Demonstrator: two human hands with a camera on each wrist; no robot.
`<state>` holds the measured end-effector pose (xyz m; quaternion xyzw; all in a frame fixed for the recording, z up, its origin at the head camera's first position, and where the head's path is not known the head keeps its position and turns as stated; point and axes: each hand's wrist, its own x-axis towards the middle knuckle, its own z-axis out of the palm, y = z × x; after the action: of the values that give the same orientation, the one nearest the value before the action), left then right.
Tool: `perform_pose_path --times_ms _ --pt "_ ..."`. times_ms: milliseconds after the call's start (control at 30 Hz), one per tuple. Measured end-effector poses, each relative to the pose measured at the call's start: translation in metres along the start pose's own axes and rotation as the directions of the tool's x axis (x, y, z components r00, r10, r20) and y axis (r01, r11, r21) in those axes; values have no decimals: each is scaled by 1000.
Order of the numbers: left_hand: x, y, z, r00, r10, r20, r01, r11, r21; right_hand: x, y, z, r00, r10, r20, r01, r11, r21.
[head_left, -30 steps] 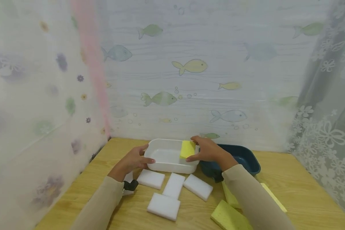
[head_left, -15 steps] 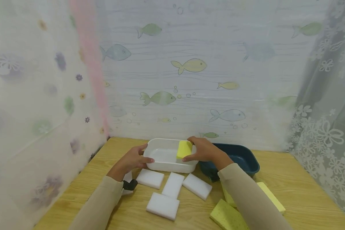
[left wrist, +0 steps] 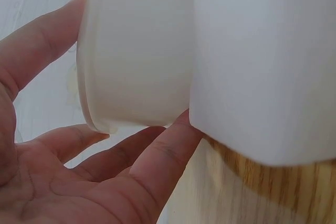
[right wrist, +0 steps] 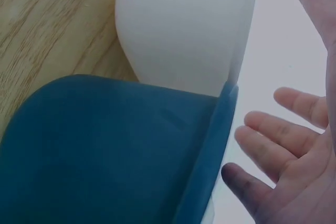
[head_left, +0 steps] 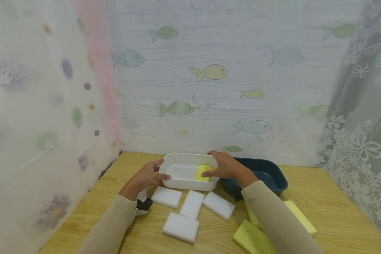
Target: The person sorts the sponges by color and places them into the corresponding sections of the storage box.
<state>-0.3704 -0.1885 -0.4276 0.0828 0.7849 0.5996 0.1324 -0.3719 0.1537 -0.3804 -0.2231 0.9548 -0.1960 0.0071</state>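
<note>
My left hand (head_left: 147, 176) grips the left end of a white plastic tub (head_left: 187, 185), thumb on the near rim. In the left wrist view its fingers (left wrist: 163, 156) reach along the tub's outer wall (left wrist: 136, 51). A yellow sponge (head_left: 204, 168) lies inside the tub at its right end. Above that end hovers my right hand (head_left: 226, 165), its thumb overlapping the sponge in the head view. The right wrist view shows its fingers (right wrist: 273, 153) spread, with nothing between them, beside the tubs' rims.
A dark teal tub (head_left: 269, 176) stands against the white tub's right side. In front lie several white sponges (head_left: 180, 227). More yellow sponges (head_left: 255, 238) are at the right, partly under my right sleeve (head_left: 273, 211). A fish-print curtain (head_left: 184, 81) hangs behind the wooden table (head_left: 323, 208).
The yellow sponge has shifted left and dropped lower into the white tub, out of my right hand's grip. My right hand moved slightly left, then stayed. My left hand has kept its hold.
</note>
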Motion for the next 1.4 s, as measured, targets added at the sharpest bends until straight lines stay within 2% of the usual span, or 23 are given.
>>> perform_pose_path --times_ms 133,267,433,733,867,1100,1233,1400 --pt "0 1 0 1000 -2 1 2 1000 -5 -2 1 -1 999 -31 -9 31 999 8" --pt "-1 1 1 1000 -6 0 6 1000 -13 -7 3 -5 999 -23 -29 24 999 23" --pt "-2 1 0 1000 -9 5 9 1000 -16 -19 4 -12 998 -29 -49 31 998 55" --pt "-1 1 0 1000 -7 19 8 1000 -25 -44 7 -24 996 -47 -73 49 998 37" --pt "-1 1 -1 1000 -6 18 7 1000 -30 -59 7 -29 992 -75 -97 77 997 21" --pt "-2 -1 -1 998 14 53 -11 998 -54 -90 18 -28 976 -144 -164 148 989 12" --pt "-1 0 -1 998 16 54 -13 999 -52 -112 29 -27 970 -145 -196 156 987 44" --pt "-3 2 0 999 2 40 0 999 -40 -142 45 -25 960 -151 -237 163 986 33"
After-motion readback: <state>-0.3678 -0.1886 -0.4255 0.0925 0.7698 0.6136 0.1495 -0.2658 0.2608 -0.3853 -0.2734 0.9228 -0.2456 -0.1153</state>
